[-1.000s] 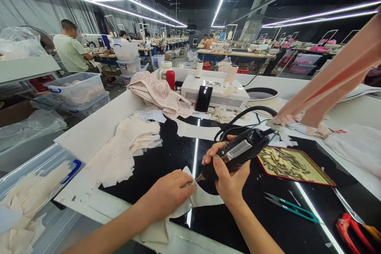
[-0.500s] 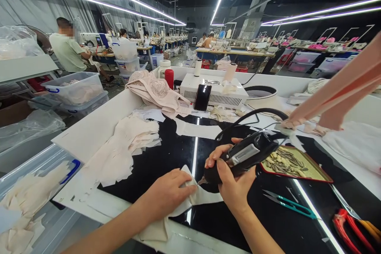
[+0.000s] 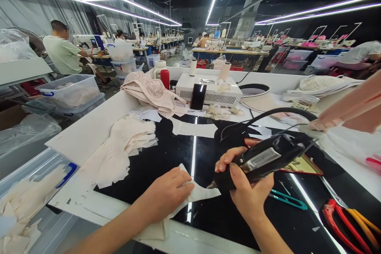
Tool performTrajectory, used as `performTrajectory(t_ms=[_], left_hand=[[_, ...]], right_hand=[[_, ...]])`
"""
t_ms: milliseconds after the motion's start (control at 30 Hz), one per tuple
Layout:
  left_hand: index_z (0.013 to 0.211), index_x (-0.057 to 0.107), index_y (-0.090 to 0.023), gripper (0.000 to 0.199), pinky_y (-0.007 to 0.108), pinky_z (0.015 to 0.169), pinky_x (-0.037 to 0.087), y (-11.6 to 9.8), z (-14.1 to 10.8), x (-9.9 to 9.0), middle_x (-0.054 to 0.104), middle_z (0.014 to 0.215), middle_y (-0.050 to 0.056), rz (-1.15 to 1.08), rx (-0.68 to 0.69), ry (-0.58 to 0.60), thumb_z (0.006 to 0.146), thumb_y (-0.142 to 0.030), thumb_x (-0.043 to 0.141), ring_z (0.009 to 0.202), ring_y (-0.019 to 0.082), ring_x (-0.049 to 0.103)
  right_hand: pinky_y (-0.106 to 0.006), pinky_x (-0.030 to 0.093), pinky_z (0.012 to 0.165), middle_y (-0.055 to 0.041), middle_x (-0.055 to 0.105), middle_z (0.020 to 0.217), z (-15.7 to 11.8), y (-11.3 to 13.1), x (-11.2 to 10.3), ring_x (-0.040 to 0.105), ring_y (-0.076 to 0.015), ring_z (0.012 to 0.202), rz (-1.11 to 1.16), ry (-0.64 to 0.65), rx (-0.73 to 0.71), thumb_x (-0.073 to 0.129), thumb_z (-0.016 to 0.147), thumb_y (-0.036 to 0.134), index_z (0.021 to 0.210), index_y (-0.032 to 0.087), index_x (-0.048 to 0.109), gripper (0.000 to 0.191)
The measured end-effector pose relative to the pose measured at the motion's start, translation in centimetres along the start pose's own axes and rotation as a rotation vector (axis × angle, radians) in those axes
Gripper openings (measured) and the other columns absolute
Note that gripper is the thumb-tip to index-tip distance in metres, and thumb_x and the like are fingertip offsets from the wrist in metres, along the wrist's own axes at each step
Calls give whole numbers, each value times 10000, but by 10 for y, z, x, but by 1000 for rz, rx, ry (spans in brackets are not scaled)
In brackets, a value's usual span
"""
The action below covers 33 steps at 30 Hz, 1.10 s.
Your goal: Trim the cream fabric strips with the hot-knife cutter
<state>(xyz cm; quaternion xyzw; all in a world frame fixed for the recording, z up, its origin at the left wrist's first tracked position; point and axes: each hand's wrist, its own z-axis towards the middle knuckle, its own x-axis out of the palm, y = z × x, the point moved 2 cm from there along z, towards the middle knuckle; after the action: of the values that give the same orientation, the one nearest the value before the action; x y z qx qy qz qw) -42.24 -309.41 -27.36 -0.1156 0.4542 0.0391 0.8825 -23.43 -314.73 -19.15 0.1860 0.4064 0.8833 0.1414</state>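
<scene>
Seen beyond black-topped desk [image 3: 162, 158]: workshop with sewing machines [image 3: 85, 41]. In head view, noted left grip [image 3: 167, 192] laid over pale fabric piece [image 3: 204, 194], fingers bent, pinch or press not discernible; fabric showing between both grips. Noted right grip [image 3: 250, 194] wrapped around black handheld tool [image 3: 264, 159], metal tip [image 3: 212, 185] just beside fabric edge. Fabric-wise, judged light, limp, prone to slipping; hold flat near edge. Tool-wise, judged rigid, heavier; hold by barrel, clear of tip.
</scene>
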Motion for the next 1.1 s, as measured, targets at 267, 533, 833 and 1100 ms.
performTrajectory(t_ms=[267, 533, 833, 1100], left_hand=[[1129, 615, -130, 136, 325, 842, 640, -27, 17, 9, 699, 1014, 74, -75, -12, 15, 1048, -91, 513, 955, 214, 692], [1161, 620, -156, 162, 359, 832, 646, -30, 12, 18, 686, 1056, 73, -74, -115, 68, 1009, -103, 600, 973, 238, 690], [1194, 631, -158, 238, 346, 825, 645, -31, 7, 22, 679, 1095, 79, -108, -129, 20, 993, -43, 573, 995, 237, 680], [1250, 629, -174, 286, 346, 815, 645, -30, 5, 23, 674, 1099, 86, -98, -140, 17, 1009, -52, 536, 995, 231, 667]], right_hand=[[-315, 580, 585, 34, 674, 851, -5, 1, -15, 666, -150, 638, -27, 1, 4, 771, 904, 163, 1281, 304, 549, 459], [-311, 576, 566, 31, 669, 841, -10, 7, -15, 657, -154, 632, -25, -14, 14, 781, 905, 180, 1267, 305, 549, 448], [-320, 573, 602, 40, 668, 863, -7, 2, -8, 656, -145, 639, 8, -13, 11, 758, 925, 179, 1288, 309, 544, 441], [-309, 574, 592, 41, 659, 863, -7, -7, 1, 656, -142, 634, 13, 29, 8, 735, 936, 169, 1293, 305, 535, 432]])
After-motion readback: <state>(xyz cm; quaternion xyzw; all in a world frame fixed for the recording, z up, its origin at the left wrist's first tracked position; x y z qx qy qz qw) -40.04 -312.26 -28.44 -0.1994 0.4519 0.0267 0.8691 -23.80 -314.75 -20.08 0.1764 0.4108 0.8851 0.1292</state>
